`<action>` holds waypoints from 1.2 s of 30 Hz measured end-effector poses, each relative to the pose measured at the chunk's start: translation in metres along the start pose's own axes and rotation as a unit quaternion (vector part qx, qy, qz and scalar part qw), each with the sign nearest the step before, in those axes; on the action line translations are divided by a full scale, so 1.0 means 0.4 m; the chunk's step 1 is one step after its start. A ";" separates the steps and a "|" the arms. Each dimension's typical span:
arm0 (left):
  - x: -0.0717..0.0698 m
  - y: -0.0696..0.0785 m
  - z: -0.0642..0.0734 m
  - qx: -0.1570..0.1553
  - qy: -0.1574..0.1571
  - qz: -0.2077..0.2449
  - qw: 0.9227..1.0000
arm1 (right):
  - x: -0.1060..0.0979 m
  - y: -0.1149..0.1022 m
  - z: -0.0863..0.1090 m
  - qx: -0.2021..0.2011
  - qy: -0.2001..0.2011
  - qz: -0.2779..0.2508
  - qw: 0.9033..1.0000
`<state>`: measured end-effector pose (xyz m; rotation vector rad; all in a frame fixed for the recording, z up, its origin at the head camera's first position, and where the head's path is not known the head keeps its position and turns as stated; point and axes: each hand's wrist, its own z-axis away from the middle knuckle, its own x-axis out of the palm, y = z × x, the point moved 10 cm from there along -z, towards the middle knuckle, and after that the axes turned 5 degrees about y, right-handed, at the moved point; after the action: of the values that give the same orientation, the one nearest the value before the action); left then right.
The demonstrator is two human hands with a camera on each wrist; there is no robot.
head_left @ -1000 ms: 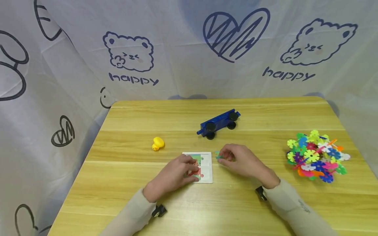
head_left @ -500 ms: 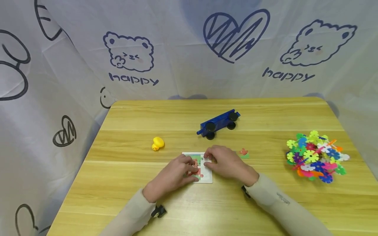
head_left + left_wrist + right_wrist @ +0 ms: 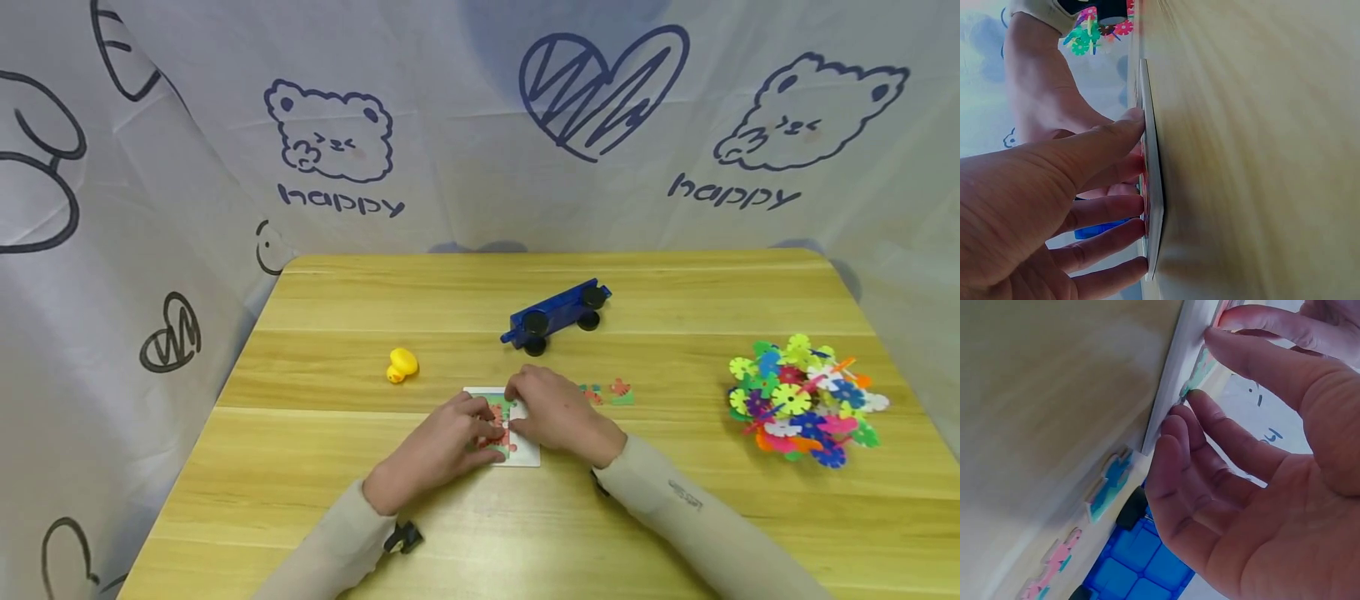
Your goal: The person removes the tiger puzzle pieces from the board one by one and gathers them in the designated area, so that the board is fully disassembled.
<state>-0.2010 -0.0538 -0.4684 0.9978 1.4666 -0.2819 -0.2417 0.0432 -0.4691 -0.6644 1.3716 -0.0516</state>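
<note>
A white puzzle tray (image 3: 528, 454) lies on the table with printed jigsaw pieces along its left side. My left hand (image 3: 457, 442) rests its fingertips on those pieces; in the left wrist view its thumb and fingers (image 3: 1110, 215) reach the tray's edge, fairly straight. Over the tray's upper right part, my right hand (image 3: 562, 412) bends its fingers down. The right wrist view shows a green puzzle piece (image 3: 1197, 372) between that thumb and index finger, at the tray's surface. Two more puzzle pieces, one teal and red (image 3: 592, 394), one red and green (image 3: 621, 392), lie to the right.
A blue toy wagon (image 3: 557, 315) with black wheels lies beyond the tray. A small yellow toy (image 3: 402, 364) sits to the left. At the right stands a heap of colourful flower-shaped discs (image 3: 806, 400). A printed white cloth (image 3: 450, 125) hangs behind the table.
My right hand has moved left from the loose pieces onto the tray's upper right, uncovering two pieces on the table. The left hand has stayed in place.
</note>
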 end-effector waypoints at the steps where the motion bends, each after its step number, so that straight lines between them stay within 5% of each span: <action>1: 0.001 -0.001 0.000 -0.002 -0.001 -0.001 1.000 | 0.001 0.001 -0.002 0.003 -0.004 0.001 1.000; 36: -0.002 0.004 -0.005 0.008 0.007 -0.005 1.000 | 0.025 0.009 -0.034 0.045 -0.072 -0.035 0.996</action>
<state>-0.2012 -0.0519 -0.4665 1.0067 1.4846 -0.2957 -0.2530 0.0367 -0.4804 -0.6281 1.2000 -0.1175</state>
